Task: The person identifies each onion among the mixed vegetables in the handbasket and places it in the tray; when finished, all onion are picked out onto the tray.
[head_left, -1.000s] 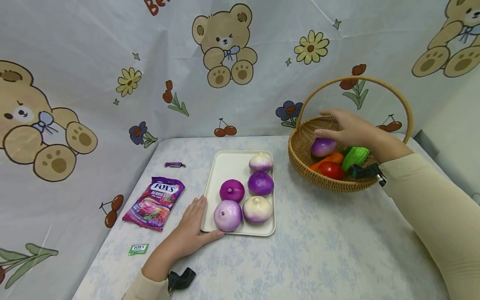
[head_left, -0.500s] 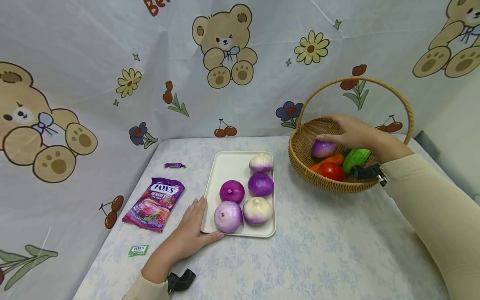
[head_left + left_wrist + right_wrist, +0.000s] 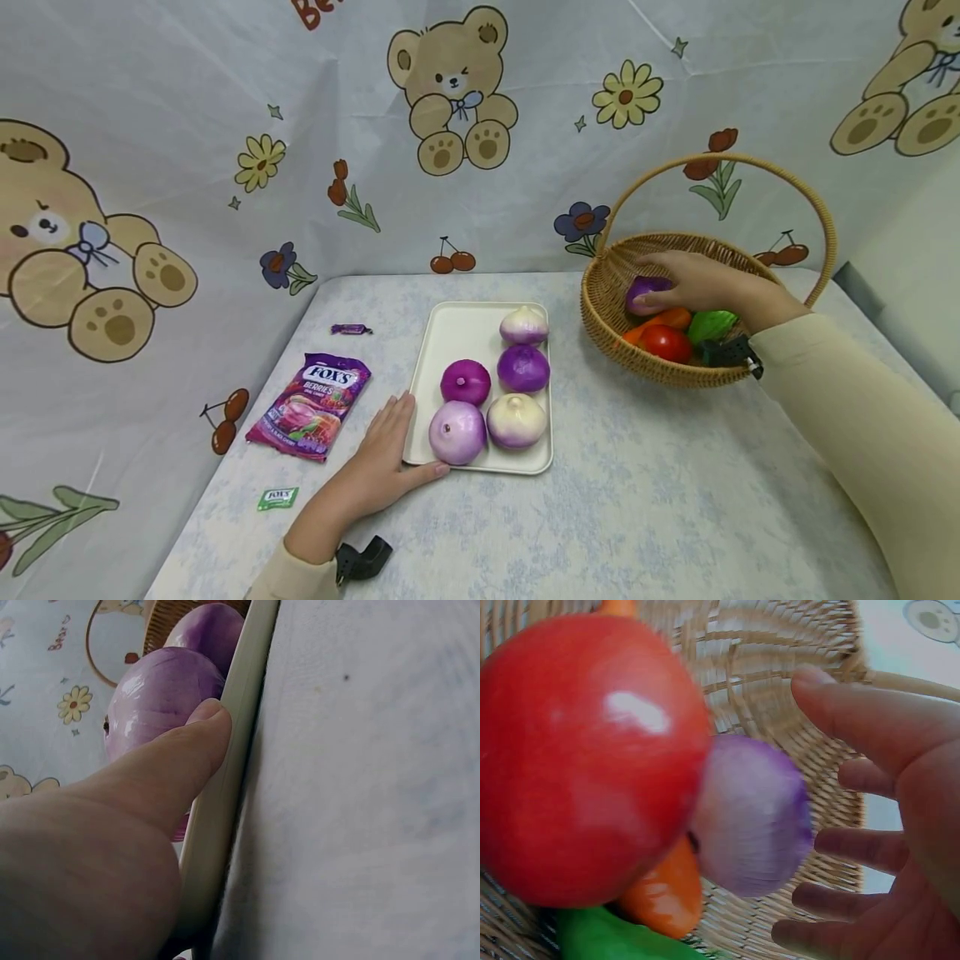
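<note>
In the head view my left hand [image 3: 381, 454] lies with straight fingers along the left side of a cream tray [image 3: 435, 333]. Its thumb touches the tray's front rim, close to a pale purple onion [image 3: 457, 433]; the left wrist view shows the thumb [image 3: 180, 754] on that rim. My right hand [image 3: 701, 282] reaches into a wicker basket [image 3: 592, 312], over a purple onion [image 3: 642, 292]. In the right wrist view its fingers [image 3: 859, 847] are spread beside this onion [image 3: 750, 817], the thumb standing away from it. A red tomato [image 3: 592, 757] is nearest that camera.
Several more onions [image 3: 522, 368] sit on the tray. A carrot-like orange vegetable [image 3: 670, 319] and a green vegetable [image 3: 708, 327] share the basket, whose tall handle [image 3: 825, 225] arches over the right arm. A candy bag [image 3: 311, 407] and wrapped candies [image 3: 277, 498] lie left.
My right hand has sunk lower into the basket, its thumb now coming down in front of the onion, which shows a darker side. My left hand stays in place.
</note>
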Tool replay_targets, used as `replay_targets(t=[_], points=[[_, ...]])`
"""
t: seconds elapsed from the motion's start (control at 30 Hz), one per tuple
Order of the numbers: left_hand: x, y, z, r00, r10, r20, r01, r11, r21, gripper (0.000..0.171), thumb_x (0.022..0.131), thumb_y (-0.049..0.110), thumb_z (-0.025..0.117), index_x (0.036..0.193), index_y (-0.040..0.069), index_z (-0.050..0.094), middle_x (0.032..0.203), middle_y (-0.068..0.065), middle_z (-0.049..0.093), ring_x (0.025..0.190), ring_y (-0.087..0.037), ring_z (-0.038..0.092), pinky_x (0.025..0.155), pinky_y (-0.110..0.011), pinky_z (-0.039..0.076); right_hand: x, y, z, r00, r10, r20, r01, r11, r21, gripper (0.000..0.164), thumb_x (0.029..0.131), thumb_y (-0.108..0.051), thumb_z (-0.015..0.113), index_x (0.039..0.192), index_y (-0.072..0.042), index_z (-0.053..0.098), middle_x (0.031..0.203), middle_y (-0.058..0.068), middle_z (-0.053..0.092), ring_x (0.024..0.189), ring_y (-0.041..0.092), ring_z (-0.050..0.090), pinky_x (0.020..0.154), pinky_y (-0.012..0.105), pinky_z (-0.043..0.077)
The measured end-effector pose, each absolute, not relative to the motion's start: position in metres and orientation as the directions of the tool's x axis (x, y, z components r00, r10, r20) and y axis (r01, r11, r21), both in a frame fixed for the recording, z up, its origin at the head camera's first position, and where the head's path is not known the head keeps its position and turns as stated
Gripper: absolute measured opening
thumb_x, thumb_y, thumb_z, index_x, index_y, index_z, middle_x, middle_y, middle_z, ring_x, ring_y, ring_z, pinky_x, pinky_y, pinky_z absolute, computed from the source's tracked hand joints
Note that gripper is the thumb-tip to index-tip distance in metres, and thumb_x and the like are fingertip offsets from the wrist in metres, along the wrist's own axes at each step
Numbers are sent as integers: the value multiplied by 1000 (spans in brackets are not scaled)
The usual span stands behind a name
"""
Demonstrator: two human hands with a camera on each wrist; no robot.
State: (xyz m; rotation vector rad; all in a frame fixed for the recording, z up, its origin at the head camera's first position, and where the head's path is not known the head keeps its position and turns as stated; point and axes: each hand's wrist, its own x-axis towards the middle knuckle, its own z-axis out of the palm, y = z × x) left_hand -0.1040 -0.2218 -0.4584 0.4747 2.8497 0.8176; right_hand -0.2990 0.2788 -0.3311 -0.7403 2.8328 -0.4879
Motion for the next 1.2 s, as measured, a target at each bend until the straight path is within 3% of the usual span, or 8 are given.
replay_targets(t=[0.17,0.33,0.67,0.83,0.93,1.2], points=[[-104,-221,-458,-941,338,-34,267,799,539,124,89,71,72,165,-7,13,172,-23,11,158,-40,1,125,-58,6,-301,278,-342,-849,-513,-122,-455,830,-323,63,99,-32,77,147,2,56,141,33,54,129,54,50,103,71,43],[-104,-222,-458,-942,336,-25,271,800,535,123,89,70,72,165,-7,14,172,-23,12,158,-40,2,125,-57,6,-303,278,-347,-843,-533,-81,-491,821,-293,51,99,-20,78,143,0,61,138,30,59,126,51,54,104,69,44],[-105,-221,-458,-937,345,-49,267,801,536,123,90,72,69,165,-7,11,172,-23,11,158,-39,-1,125,-56,4,-295,281,-332,-838,-546,14,-524,796,-304,43,97,-15,79,136,-2,66,127,23,66,117,44,60,99,66,48],[-104,-220,-457,-938,342,-53,263,804,533,124,90,72,69,165,-7,11,172,-23,10,158,-39,-1,125,-55,4,-279,273,-305,-829,-556,62,-544,775,-320,46,99,-17,78,141,-4,64,132,22,64,119,43,59,99,65,49],[-103,-220,-456,-938,342,-56,262,806,531,123,90,71,70,165,-7,11,172,-23,10,158,-40,-1,125,-54,3,-265,261,-290,-804,-583,122,-585,735,-344,48,100,-19,77,144,-8,63,134,16,64,116,36,61,97,59,53],[-105,-220,-456,-937,344,-55,262,800,539,123,90,71,70,165,-7,11,172,-23,10,158,-40,-1,125,-55,3,-241,194,-283,-641,-717,274,-755,524,-395,47,100,-16,77,144,-13,64,142,7,62,125,29,60,100,54,54]])
